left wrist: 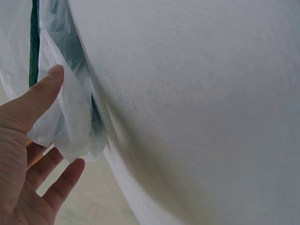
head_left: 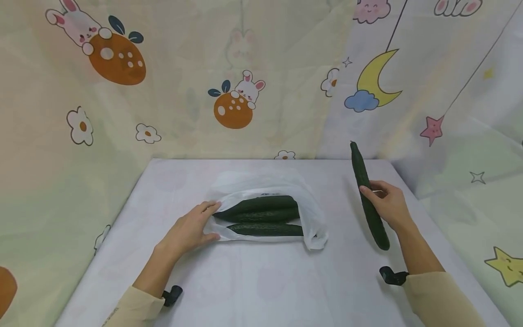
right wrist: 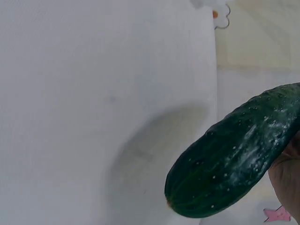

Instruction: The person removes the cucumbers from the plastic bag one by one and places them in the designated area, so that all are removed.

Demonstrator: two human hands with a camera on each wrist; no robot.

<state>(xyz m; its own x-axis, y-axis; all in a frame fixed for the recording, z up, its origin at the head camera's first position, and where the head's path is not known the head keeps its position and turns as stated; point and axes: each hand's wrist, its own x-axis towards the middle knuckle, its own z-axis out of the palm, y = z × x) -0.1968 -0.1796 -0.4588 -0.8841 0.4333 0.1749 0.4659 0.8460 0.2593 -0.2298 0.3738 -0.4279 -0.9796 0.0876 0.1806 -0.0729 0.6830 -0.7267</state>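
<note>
A white plastic bag [head_left: 312,213] lies on its side in the middle of the table, its mouth facing the front. Dark green cucumbers [head_left: 265,229] lie lengthwise inside it. At the bag's left end my left hand [head_left: 189,229] holds the plastic, thumb at the front and fingers behind. In the left wrist view, the thumb [left wrist: 44,91] lies against the thin plastic. To the right of the bag, my right hand [head_left: 388,202] grips one long cucumber [head_left: 369,209] around its middle, raised and tilted above the table. Its blunt lower end fills part of the right wrist view.
A white cloth covers the table [head_left: 261,281]. Behind and beside it hangs a pale curtain [head_left: 184,91] printed with rabbits, flowers and stars. Small black devices [head_left: 393,275] are worn at both wrists.
</note>
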